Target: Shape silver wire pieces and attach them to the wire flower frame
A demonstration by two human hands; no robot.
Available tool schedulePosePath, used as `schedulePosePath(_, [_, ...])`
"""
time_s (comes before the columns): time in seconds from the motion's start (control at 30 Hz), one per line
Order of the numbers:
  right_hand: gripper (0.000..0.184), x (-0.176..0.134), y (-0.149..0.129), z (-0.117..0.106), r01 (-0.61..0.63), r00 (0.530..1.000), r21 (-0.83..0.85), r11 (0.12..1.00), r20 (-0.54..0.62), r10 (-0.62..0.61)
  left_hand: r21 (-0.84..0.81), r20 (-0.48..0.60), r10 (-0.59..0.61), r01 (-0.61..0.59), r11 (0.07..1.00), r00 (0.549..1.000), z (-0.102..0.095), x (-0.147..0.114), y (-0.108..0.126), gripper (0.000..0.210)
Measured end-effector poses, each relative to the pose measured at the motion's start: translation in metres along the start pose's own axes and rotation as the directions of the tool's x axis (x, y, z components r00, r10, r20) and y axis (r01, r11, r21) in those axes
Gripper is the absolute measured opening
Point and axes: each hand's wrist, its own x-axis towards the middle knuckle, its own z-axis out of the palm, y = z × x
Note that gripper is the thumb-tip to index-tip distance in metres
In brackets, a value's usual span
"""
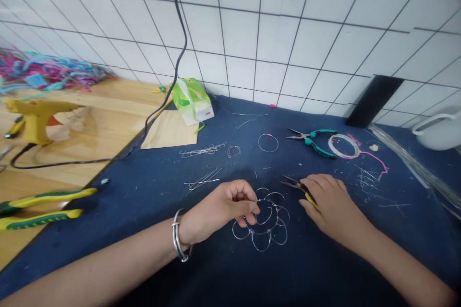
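My left hand point(236, 204) pinches the left side of a flower-shaped wire piece point(261, 250), whose thin silver loops ring a smaller inner circle with pink bits at the joints. Fingers hide part of its left edge. To the right, my right hand point(324, 196) is wrapped around needle-nose pliers point(293, 183) with yellow handles. Their jaws point left, slightly parted, apart from the wire flower. Above lie a plain wire ring point(268, 150) with pink on its top and a small open wire ring point(234, 147).
Teal-handled pliers point(320, 143) lie beside a white ring-shaped spool point(344, 155) at the back right. Bundles of bent wire point(203, 180) sit left of centre. A yellow glue gun point(39, 117), green-yellow pliers point(43, 201) and a green tissue pack point(192, 100) are leftward. A mug point(439, 132) stands far right.
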Motion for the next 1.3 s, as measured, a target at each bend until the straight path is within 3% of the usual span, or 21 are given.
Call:
schedulePosePath(0.1, [0.038,0.000,-0.002,-0.003,0.017,0.997,-0.011,1.000,-0.080,-0.018,-0.014,0.005,-0.009,0.009,1.000,1.000,0.000,0.000,0.001,0.014])
schedulePosePath(0.2, [0.034,-0.001,-0.016,-0.010,0.148,0.962,0.059,0.987,-0.238,-0.130,-0.062,0.009,-0.017,0.017,0.998,1.000,0.002,0.001,0.001,0.014])
schedulePosePath(0.27, [0.030,-0.003,-0.029,-0.013,0.321,0.906,0.067,0.945,-0.313,-0.286,-0.089,0.020,-0.028,0.030,0.996,0.999,0.003,0.001,0.000,0.014])
schedulePosePath(0.37, [0.027,-0.004,-0.048,-0.013,0.517,0.808,-0.043,0.855,-0.305,-0.504,-0.118,0.036,-0.046,0.050,0.992,0.998,0.007,-0.001,-0.001,0.013])
schedulePosePath(0.43, [0.027,-0.004,-0.054,-0.012,0.589,0.751,-0.089,0.803,-0.306,-0.585,-0.129,0.055,-0.057,0.063,0.990,0.997,0.009,-0.002,-0.002,0.012])
schedulePosePath(0.5, [0.027,-0.004,-0.055,-0.010,0.616,0.727,-0.099,0.782,-0.311,-0.612,-0.125,0.081,-0.064,0.073,0.989,0.995,0.010,-0.003,-0.001,0.013])
schedulePosePath(0.73, [0.028,-0.008,-0.045,-0.007,0.597,0.753,-0.025,0.802,-0.329,-0.570,-0.077,0.162,-0.032,0.045,0.996,0.986,0.007,-0.005,0.003,0.013])
schedulePosePath(0.9, [0.028,-0.009,-0.041,-0.006,0.596,0.749,-0.003,0.803,-0.359,-0.557,-0.053,0.135,-0.015,0.022,0.998,0.991,0.007,-0.005,0.000,0.014])
schedulePosePath(1.07, [0.029,-0.009,-0.041,-0.011,0.595,0.751,-0.039,0.803,-0.328,-0.572,-0.043,0.116,-0.009,0.014,0.999,0.993,0.008,-0.005,-0.003,0.012])
schedulePosePath(1.3, [0.027,-0.011,-0.042,-0.013,0.622,0.721,-0.142,0.770,-0.281,-0.634,-0.056,0.115,-0.011,0.017,0.998,0.993,0.010,-0.002,-0.005,0.013])
